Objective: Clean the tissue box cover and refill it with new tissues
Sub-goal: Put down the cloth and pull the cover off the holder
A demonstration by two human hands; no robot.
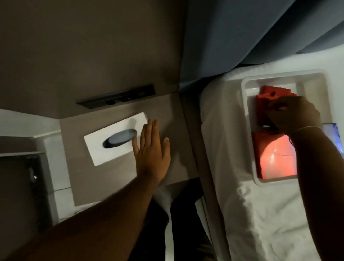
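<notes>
While no writing reads, right hand (293, 114) pinches red cloth (268, 95).

brown bedside table (173, 118) beside a white-sheeted bed (262, 225), white tissue box cover (115, 139) laid flat on the table top, white tray (249, 122) set on the bed sheet near the curtain

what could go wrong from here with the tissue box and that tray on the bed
1. The white tray sits on soft, wrinkled bedding near the mattress edge. Pressing in it with the right hand could tip or slide it.
2. The left hand lies flat and open beside the tissue box, only touching its edge. With attention on the tray, it could nudge the box along the bedside shelf.
3. The light is dim, so the red items may be fumbled.
</notes>
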